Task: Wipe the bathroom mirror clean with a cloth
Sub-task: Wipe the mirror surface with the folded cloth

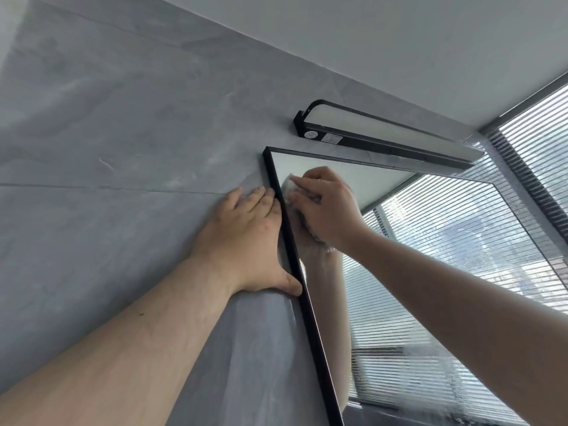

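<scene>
Pale grey cloth [288, 183], wadded into a pad, sits against the glass in the upper left corner of the mirror [430, 241], just inside the black frame [307, 302]. The right hand [329, 207] covers most of it. Its fingers [307, 182] are curled over the wad and grip it while pressing it to the glass, and a fringe of cloth shows below the heel of the hand. The mirror hangs on a grey stone-look wall [123, 133]. It reflects the wiping arm and a run of slatted blinds.

The left hand [246, 241] lies flat on the wall just beside the frame. Its fingers [258, 198] are straight and hold nothing, and the thumb touches the frame's outer edge. It looks to be bracing the body, though it may be steadying the mirror.

The step in hand appears to be wiping the top corner, so the job seems to be at an early or edge-finishing stage. The glass lower down shows faint haze near its right side, though I cannot tell smears from reflection.

The next move likely calls for drawing the pad along the top edge or down the left side. Pressure should stay even and the strokes should overlap, so that the corner by the frame is not skipped.

Above the mirror is a black bar lamp [384, 133], then the white ceiling [399, 41]. To the right is a window with blinds [538, 142].
</scene>
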A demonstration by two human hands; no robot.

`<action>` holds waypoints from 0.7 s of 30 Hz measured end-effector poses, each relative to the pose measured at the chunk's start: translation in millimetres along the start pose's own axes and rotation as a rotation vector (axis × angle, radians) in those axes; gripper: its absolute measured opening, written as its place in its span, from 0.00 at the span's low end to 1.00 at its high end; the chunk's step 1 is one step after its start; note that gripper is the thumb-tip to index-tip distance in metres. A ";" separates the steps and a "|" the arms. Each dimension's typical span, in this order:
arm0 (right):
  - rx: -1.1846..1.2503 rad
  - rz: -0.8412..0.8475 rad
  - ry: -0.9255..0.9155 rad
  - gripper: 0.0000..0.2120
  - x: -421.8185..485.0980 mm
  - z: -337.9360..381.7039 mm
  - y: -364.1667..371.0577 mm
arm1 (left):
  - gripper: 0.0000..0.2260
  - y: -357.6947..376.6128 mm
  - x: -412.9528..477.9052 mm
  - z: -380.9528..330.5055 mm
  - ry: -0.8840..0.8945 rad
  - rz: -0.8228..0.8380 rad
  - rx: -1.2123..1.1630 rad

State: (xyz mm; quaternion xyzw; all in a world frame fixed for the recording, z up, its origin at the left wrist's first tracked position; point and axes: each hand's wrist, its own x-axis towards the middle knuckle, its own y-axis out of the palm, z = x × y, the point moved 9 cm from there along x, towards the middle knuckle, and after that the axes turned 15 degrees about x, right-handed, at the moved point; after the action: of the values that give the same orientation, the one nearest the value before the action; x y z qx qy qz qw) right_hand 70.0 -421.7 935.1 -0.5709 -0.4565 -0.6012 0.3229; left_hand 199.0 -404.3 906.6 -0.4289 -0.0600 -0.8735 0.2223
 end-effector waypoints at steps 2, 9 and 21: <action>-0.033 -0.076 0.046 0.06 18.1 -17.1 -12.0 | 0.64 1.0 0.4 -0.1 -0.001 -0.008 -0.001; -0.180 -0.385 0.496 0.15 6.6 -141.7 -117.3 | 0.64 2.4 0.2 0.0 -0.001 -0.003 -0.004; -0.239 -0.301 0.390 0.14 28.2 -102.5 -80.6 | 0.64 -0.9 -1.6 -1.0 0.002 -0.026 -0.024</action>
State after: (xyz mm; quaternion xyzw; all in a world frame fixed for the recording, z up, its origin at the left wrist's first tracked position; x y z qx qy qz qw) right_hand -47.4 -481.8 955.4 -0.4041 -0.3911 -0.7907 0.2420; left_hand 198.8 -403.3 904.8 -0.4299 -0.0546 -0.8774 0.2058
